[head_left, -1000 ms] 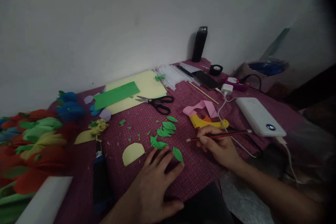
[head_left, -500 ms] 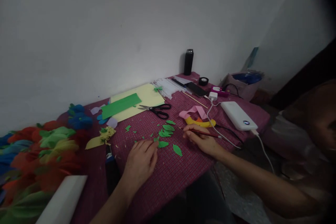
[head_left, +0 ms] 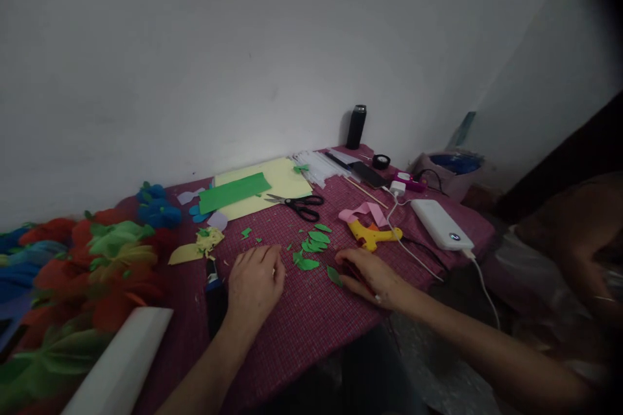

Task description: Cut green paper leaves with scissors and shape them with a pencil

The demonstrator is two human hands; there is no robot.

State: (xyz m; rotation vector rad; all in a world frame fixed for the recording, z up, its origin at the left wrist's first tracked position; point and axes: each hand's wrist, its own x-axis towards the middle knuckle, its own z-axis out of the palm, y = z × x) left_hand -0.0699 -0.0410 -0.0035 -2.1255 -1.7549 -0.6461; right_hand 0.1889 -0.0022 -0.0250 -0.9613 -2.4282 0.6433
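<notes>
My left hand [head_left: 256, 282] rests palm down on the checked red cloth, fingers laid out, left of the cut green leaves [head_left: 316, 243]. My right hand [head_left: 370, 275] is to the right of that pile, its fingertips at the edge of a single green leaf [head_left: 333, 276]. A thin red stick, like a pencil or brush [head_left: 370, 293], lies tucked in this hand, mostly hidden by the fingers. Just beyond it sits a yellow glue gun [head_left: 372, 235] beside a curled pink strip [head_left: 366, 212]. Black-handled scissors [head_left: 296, 205] lie behind the leaves.
Green sheet [head_left: 234, 192] and pale yellow paper [head_left: 287, 178] lie at the back. Glue sticks [head_left: 318, 168], a phone [head_left: 368, 175] and a black bottle [head_left: 357, 127] stand near the wall. A power bank [head_left: 440, 224] with cables is right; paper flowers [head_left: 102, 266] crowd the left. Another person's arm [head_left: 579, 240] is far right.
My right hand has come nearer and reached down to the single leaf, and the red stick has turned into the palm. The left hand has shifted slightly away from the leaves.
</notes>
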